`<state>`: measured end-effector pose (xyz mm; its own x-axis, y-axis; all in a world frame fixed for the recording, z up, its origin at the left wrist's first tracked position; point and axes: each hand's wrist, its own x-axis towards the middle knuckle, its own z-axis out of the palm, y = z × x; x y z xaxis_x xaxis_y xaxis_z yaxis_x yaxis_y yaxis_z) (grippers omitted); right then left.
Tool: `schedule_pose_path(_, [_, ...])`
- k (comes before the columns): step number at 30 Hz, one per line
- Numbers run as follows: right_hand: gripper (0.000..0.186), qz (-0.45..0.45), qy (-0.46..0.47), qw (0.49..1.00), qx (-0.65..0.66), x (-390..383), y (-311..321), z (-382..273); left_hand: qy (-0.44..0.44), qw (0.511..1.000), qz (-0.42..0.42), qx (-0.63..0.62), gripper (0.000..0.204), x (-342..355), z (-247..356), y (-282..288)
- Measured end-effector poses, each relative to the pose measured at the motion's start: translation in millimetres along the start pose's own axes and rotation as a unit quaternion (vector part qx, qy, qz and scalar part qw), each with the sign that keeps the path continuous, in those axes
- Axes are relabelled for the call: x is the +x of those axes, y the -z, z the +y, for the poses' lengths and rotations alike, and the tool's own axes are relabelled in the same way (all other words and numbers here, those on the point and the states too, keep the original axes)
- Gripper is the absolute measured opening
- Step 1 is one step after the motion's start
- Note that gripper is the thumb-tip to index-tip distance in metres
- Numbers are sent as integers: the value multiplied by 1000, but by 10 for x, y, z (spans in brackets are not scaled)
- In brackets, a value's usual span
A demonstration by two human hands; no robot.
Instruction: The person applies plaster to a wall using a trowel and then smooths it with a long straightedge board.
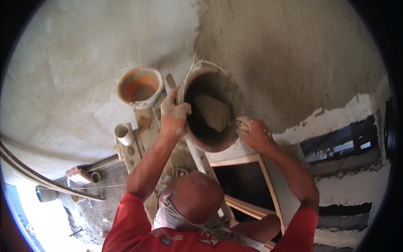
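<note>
Two curved strips (pixel 50 183) hang at the far left, over a floor where a grey tub (pixel 46 195) and a box (pixel 79 176) stand. To the right of these, a white pipe (pixel 124 134) is at the edge of planks (pixel 144 122), with its round open end turned to the view. Just above it in the view stands a pail (pixel 138 85), orange on its inside and whitish with dirt at the rim.

Next comes the left hand (pixel 174 110), which is closed on the left rim of a larger bucket (pixel 205 145). This bucket is in the middle, near the wall (pixel 289 46), and a lump of grey mortar (pixel 213 112) lies inside it. At its right rim, the right hand (pixel 256 133) is closed around a short handle (pixel 242 125); it seems to be of a trowel, but I cannot tell surely, because the other end is hidden.

Below the right hand is a wooden frame (pixel 268 180). Farthest right, a dark opening (pixel 342 140) is in the wall, with rough whitish edges.
</note>
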<state>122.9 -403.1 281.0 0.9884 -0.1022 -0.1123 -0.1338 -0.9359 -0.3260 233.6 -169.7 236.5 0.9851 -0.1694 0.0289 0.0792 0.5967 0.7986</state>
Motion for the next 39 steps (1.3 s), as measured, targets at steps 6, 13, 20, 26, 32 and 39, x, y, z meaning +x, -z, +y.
schedule_pose_path(6, [44, 49, 62, 997, 22, 502, 452, -444, -14, 999, 38, -31, 60, 322, -71, 515])
schedule_pose_path(13, [42, -100, 42, 988, 109, 1157, 1208, -1556, -21, 996, 81, 40, 64, 446, -157, 1084])
schedule_pose_path(20, [47, -108, -109, 963, 221, 2309, 1309, -1159, 26, 996, 78, 36, 66, 525, -255, 1292])
schedule_pose_path(26, [46, 374, -93, 914, -127, 2520, 2445, -650, 60, 992, 73, 78, 67, 559, -363, 1318])
schedule_pose_path(32, [48, -32, -160, 984, 74, 1787, 1462, -831, 49, 990, 72, 108, 64, 736, -543, 1225])
schedule_pose_path(39, [27, 19, 11, 946, -324, 1471, 42, -841, 53, 990, -26, 128, 65, 919, -347, 898])
